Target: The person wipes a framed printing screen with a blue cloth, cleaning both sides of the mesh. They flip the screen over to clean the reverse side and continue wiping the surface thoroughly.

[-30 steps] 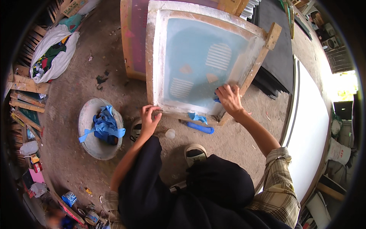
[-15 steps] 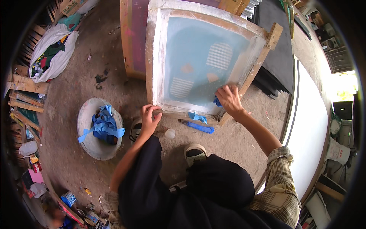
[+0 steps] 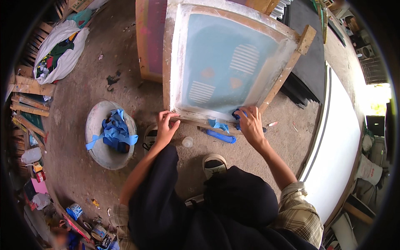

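A wooden printing screen frame (image 3: 287, 73) with a pale blue mesh (image 3: 225, 62) leans upright on the dirt floor in front of me. My left hand (image 3: 166, 128) grips its lower left edge. My right hand (image 3: 249, 123) presses a blue rag (image 3: 238, 114) against the lower right corner of the mesh. Another blue rag piece (image 3: 218, 125) hangs at the frame's bottom edge, and a blue handled tool (image 3: 221, 136) lies on the ground just below it.
A round grey basin (image 3: 95, 143) with blue cloth stands left of my knee. A small white cap (image 3: 188, 142) lies on the floor. A white board (image 3: 337, 141) runs along the right. A white sack (image 3: 62, 52) and wood scraps sit at far left.
My right hand with the rag has slid slightly down and left along the mesh's lower right corner. My left hand stays on the frame's edge.
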The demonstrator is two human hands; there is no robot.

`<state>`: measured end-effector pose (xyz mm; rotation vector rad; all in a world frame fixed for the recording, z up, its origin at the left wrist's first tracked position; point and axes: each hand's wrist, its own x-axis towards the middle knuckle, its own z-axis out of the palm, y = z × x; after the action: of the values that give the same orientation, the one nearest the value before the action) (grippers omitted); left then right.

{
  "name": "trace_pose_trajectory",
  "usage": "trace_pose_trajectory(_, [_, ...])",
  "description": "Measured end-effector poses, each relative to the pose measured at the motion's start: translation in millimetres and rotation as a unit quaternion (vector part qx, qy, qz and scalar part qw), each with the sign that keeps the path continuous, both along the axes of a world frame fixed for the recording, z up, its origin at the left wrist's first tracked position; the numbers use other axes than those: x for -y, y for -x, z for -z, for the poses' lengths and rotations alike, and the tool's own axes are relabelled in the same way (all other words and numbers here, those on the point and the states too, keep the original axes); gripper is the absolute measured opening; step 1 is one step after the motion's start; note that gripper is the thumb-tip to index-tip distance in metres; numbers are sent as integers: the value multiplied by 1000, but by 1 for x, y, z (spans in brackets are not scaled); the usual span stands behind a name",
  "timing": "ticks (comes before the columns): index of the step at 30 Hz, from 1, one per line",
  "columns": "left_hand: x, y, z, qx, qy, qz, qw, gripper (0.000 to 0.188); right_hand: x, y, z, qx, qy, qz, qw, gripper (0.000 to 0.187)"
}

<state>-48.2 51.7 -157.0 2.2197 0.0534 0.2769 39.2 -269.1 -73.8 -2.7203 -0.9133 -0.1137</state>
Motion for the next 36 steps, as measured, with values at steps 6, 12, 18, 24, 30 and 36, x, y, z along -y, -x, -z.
trace_pose_trajectory(6, [2, -1, 0, 4, -16, -8, 1000, 25, -37, 24, 45, -198, -174, -27, 964, 28])
trace_pose_trajectory(12, [1, -1, 0, -5, -17, -1, 1000, 23, -26, -2, 41, -82, -211, 26, 974, 12])
trace_pose_trajectory(18, [1, 1, 3, -18, -1, -19, 1000, 24, -19, -50, -47, 238, -78, 135, 959, 15])
trace_pose_trajectory(24, [2, -1, 1, -18, -5, 1, 1000, 24, -21, -67, -32, 149, -141, 179, 962, 13])
trace_pose_trajectory(30, [-2, 1, 4, -21, 15, -3, 1000, 24, -29, -64, -14, 125, -161, 173, 964, 17])
trace_pose_trajectory(36, [-1, 3, 3, -27, 15, -9, 999, 23, -27, -64, -1, 155, -137, 115, 972, 25])
